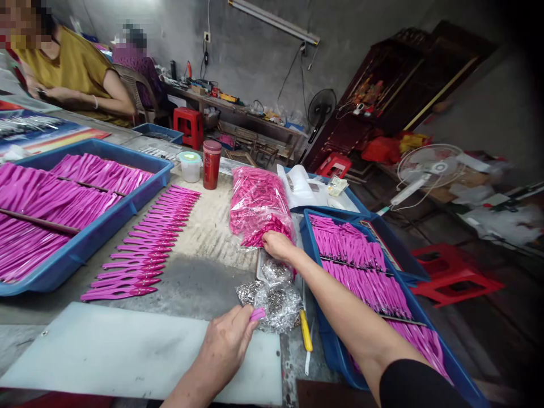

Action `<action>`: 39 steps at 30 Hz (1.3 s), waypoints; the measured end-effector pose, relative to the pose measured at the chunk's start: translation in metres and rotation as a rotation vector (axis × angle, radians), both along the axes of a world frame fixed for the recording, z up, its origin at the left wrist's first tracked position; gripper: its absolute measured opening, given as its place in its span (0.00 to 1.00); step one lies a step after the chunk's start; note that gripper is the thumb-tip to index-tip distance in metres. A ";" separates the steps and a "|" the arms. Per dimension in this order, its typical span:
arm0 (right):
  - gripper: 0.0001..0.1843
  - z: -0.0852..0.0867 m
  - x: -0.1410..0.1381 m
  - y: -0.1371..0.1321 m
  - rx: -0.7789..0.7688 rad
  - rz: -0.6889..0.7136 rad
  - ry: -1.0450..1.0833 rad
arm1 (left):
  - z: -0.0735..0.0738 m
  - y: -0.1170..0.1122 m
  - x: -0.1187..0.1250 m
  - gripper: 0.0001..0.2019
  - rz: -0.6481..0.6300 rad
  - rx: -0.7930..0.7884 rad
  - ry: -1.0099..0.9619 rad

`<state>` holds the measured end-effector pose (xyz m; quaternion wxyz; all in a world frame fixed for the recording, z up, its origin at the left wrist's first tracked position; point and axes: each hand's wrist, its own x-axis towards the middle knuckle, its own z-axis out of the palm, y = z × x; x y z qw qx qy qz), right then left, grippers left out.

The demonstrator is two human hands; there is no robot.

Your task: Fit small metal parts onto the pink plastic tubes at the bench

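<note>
My left hand [227, 345] is closed around a purple plastic piece [257, 314]; only its short end sticks out past the thumb, above a pale work board [140, 351]. My right hand [278, 245] reaches to the mouth of a clear plastic bag [259, 198] full of small dark-pink plastic parts. Its fingers are curled together against these parts, and their tips are hidden. Below that hand lie clear bags of small metal pieces [276, 297]. To the left, a slanting row of long purple plastic pieces with dark-pink ends [140, 249] lies on the table.
Blue trays of purple pieces stand at the left [127, 212] and right [317, 238]. A yellow-handled tool [305, 331] lies beside the right tray. Behind the row are a lidded tub [190, 169] and a red tumbler [211, 167]. Two other people sit at the far left.
</note>
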<state>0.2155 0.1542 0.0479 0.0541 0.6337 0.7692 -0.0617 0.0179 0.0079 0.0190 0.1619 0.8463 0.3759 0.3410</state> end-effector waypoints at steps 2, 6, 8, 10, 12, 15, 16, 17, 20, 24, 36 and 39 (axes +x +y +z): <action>0.10 0.003 0.001 -0.002 0.030 -0.029 0.037 | 0.000 -0.001 0.000 0.11 -0.004 -0.010 0.001; 0.10 0.015 0.000 -0.010 0.124 -0.090 0.168 | 0.002 -0.001 -0.002 0.12 0.004 -0.007 0.014; 0.11 0.022 -0.001 -0.019 0.163 -0.113 0.234 | 0.003 0.000 -0.003 0.12 0.013 0.004 0.005; 0.12 0.029 -0.002 -0.032 0.181 -0.130 0.365 | 0.005 0.000 -0.005 0.12 0.015 0.009 -0.008; 0.12 0.036 -0.005 -0.050 0.145 -0.169 0.651 | 0.008 0.000 -0.005 0.11 0.012 0.010 -0.015; 0.08 0.045 -0.010 -0.080 0.015 -0.278 1.145 | 0.012 -0.001 -0.005 0.11 0.009 0.021 -0.022; 0.07 0.047 -0.012 -0.090 -0.015 -0.317 1.243 | 0.013 -0.002 -0.004 0.11 0.005 0.030 -0.026; 0.07 0.048 -0.013 -0.100 -0.037 -0.355 1.319 | 0.015 -0.003 -0.004 0.11 0.001 0.038 -0.031; 0.10 0.048 -0.018 -0.126 -0.078 -0.465 1.477 | 0.019 -0.007 -0.001 0.11 -0.007 0.072 -0.038; 0.13 0.038 -0.023 -0.152 -0.079 -0.556 1.587 | 0.021 -0.012 0.000 0.10 -0.011 0.144 -0.034; 0.14 0.018 -0.034 -0.187 -0.038 -0.629 1.749 | 0.021 -0.025 -0.001 0.09 -0.032 0.223 0.046; 0.14 0.017 -0.034 -0.192 -0.019 -0.634 1.770 | 0.021 -0.027 -0.001 0.09 -0.029 0.234 0.070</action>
